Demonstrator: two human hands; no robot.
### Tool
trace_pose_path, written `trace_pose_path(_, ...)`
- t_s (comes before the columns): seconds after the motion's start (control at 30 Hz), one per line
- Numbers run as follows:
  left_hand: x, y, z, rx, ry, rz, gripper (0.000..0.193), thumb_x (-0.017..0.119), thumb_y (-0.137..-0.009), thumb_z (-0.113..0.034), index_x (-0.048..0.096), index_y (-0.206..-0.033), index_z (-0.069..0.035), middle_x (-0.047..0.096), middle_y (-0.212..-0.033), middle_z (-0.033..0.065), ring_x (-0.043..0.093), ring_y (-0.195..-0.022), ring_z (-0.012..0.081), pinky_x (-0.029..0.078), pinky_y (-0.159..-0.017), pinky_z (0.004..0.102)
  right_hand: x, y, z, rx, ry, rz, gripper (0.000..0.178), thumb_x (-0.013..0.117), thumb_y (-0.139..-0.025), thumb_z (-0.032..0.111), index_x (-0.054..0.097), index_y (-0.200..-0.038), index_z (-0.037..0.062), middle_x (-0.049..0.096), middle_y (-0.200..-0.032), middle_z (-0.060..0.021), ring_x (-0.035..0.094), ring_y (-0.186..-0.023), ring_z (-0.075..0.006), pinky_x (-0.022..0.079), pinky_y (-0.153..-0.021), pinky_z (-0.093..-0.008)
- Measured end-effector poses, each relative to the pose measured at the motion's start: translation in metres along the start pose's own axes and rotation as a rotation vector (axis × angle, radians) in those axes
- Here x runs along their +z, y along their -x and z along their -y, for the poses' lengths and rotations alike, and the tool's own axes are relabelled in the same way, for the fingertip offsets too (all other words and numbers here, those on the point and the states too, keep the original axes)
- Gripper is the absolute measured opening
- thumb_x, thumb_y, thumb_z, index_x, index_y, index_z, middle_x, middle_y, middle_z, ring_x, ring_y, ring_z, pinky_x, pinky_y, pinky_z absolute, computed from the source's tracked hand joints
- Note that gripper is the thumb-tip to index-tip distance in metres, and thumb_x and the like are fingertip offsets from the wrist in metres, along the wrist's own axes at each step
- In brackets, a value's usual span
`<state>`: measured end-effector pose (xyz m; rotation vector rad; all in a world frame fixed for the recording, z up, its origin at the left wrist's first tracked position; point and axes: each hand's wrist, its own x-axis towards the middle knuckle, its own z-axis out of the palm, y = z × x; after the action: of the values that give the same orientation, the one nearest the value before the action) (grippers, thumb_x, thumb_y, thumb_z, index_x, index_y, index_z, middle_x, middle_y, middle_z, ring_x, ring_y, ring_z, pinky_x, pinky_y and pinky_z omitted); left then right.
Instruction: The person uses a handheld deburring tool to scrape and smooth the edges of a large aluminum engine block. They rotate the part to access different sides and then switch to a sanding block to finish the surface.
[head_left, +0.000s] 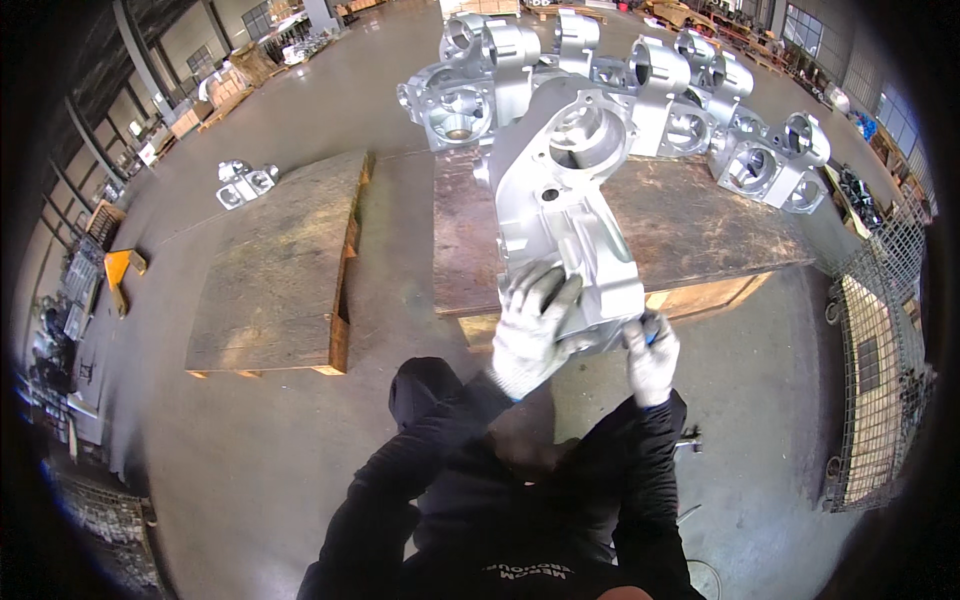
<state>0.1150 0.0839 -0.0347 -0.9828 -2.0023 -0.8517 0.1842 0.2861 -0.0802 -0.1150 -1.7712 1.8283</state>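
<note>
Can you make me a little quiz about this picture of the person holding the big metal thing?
1. True or false: both hands wear gloves.
2. Where do the other castings stand? A) floor B) far end of the right pallet C) wire cage
3. How many castings lie beyond the left pallet?

Key
1. True: the left hand and right hand both grip the held casting in light gloves.
2. B.
3. One small cluster; exact count unclear.

Silver-grey casting (pixel 570 200); white gloves (pixel 530 335); black sleeves (pixel 400 480).
</note>
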Motion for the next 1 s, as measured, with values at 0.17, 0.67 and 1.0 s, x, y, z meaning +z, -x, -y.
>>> trace_pose_path(0.17,0.013,0.0,-0.013,-0.058,-0.032,0.117,0.075,0.088,-0.079,-0.017,0.057,-0.148,-0.011,0.054,-0.143,0.0177,0.05,-0.14,0.0412,0.043,-0.118,0.0554,-0.074,-0.022,0.048,-0.121,0.503,-0.025,0.033,0.085,-0.094,0.02,0.075,-0.119,0.0009,0.078,-0.097,-0.0054,0.069,-0.09,-0.0102,0.057,-0.086,-0.0291)
trace_pose_path(0.67,0.031,0.014,-0.01,-0.094,-0.182,0.144,0.054,0.071,-0.098,-0.019,0.064,-0.15,-0.008,0.055,-0.153,0.0244,0.052,-0.144,0.0452,0.047,-0.115,0.0541,-0.239,0.359,-0.26,1.438,0.828,-0.237,0.051,0.074,-0.086,0.035,0.068,-0.126,0.0027,0.075,-0.122,-0.0249,0.072,-0.118,-0.0403,0.058,-0.101,-0.0503)
trace_pose_path(1.0,0.025,0.034,0.006,-0.063,-0.294,0.076,0.055,0.075,-0.098,-0.014,0.063,-0.152,-0.009,0.062,-0.143,0.0174,0.059,-0.133,0.0352,0.05,-0.109,0.0491,-0.285,0.325,-0.307,1.169,1.19,-0.502,0.047,0.075,-0.094,0.039,0.064,-0.128,0.0099,0.07,-0.123,-0.0216,0.07,-0.114,-0.0441,0.057,-0.097,-0.0536)
